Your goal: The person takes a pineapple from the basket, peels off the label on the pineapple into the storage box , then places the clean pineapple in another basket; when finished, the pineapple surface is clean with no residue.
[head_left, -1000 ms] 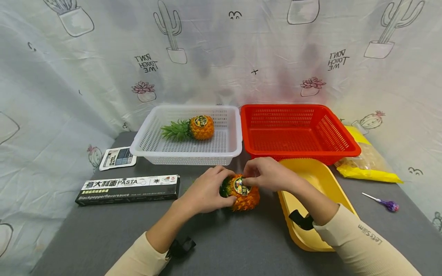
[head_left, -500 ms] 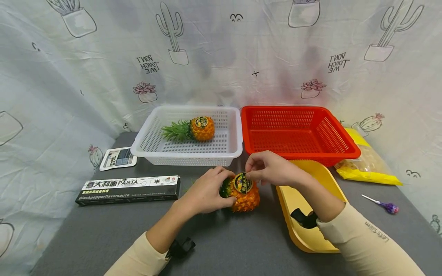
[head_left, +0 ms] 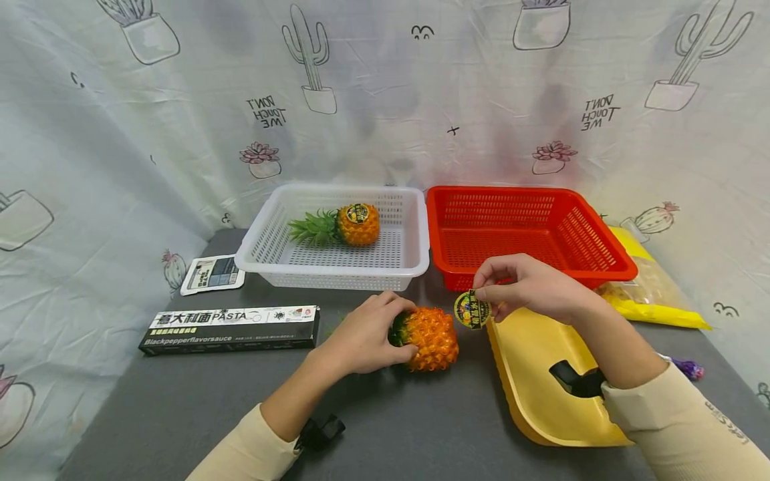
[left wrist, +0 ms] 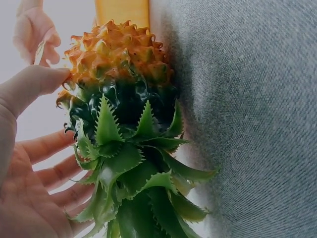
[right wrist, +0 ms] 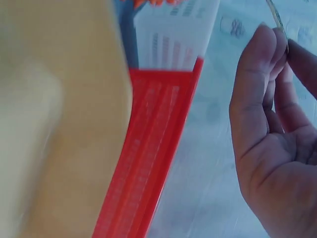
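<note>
An orange pineapple with a green crown lies on the grey table, and my left hand grips it near the base of the crown. In the left wrist view the thumb presses the side of the pineapple, while the other fingers spread behind the leaves. My right hand pinches a round black and gold sticker between thumb and forefinger, held off the fruit over the yellow tray's left edge. Seen edge-on in the right wrist view, the sticker stands up from the fingertips.
A second pineapple bearing a similar sticker lies in the white basket. Beside it stands a red basket, with a yellow tray in front. A pasta box, a white packet, a yellow bag and a lollipop lie around.
The sticker has come off the pineapple in my right hand, which has moved to the right with it. My left hand stays on the pineapple.
</note>
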Demonstrator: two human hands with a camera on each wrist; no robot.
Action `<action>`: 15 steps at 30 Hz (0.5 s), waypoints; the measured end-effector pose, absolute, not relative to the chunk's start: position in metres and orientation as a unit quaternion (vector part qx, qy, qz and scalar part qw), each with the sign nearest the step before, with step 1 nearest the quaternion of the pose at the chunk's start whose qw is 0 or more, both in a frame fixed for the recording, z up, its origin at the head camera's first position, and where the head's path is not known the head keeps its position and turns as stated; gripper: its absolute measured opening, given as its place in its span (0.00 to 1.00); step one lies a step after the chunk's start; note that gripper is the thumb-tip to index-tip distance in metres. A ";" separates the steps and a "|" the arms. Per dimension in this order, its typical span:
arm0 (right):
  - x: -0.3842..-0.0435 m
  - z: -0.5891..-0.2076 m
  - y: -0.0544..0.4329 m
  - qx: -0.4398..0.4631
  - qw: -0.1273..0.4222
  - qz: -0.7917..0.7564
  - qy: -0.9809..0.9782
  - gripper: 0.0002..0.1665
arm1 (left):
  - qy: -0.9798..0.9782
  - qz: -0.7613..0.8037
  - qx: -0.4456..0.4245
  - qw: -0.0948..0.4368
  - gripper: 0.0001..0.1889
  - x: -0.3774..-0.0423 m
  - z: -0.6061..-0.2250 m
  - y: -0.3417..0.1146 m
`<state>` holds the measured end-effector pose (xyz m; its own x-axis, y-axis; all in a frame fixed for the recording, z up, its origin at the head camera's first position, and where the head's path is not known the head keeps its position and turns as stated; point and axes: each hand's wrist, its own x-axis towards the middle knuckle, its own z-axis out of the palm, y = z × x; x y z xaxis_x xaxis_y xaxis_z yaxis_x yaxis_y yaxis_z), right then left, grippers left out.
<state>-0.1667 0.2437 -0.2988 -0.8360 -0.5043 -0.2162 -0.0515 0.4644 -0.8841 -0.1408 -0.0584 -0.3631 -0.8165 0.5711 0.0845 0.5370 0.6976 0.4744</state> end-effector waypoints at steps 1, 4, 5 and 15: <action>-0.167 -0.299 0.249 -0.167 0.234 -0.488 0.824 0.13 | 0.921 0.247 0.300 0.035 0.32 -0.141 -0.363 -0.058; -0.168 -0.300 0.263 -0.165 0.245 -0.487 0.822 0.14 | 0.921 0.249 0.299 0.036 0.32 -0.141 -0.363 -0.058; -0.169 -0.301 0.268 -0.164 0.250 -0.487 0.821 0.14 | 0.921 0.249 0.298 0.036 0.32 -0.141 -0.363 -0.058; -0.179 -0.322 0.308 -0.144 0.301 -0.451 0.828 0.13 | 0.920 0.250 0.297 0.042 0.31 -0.141 -0.363 -0.059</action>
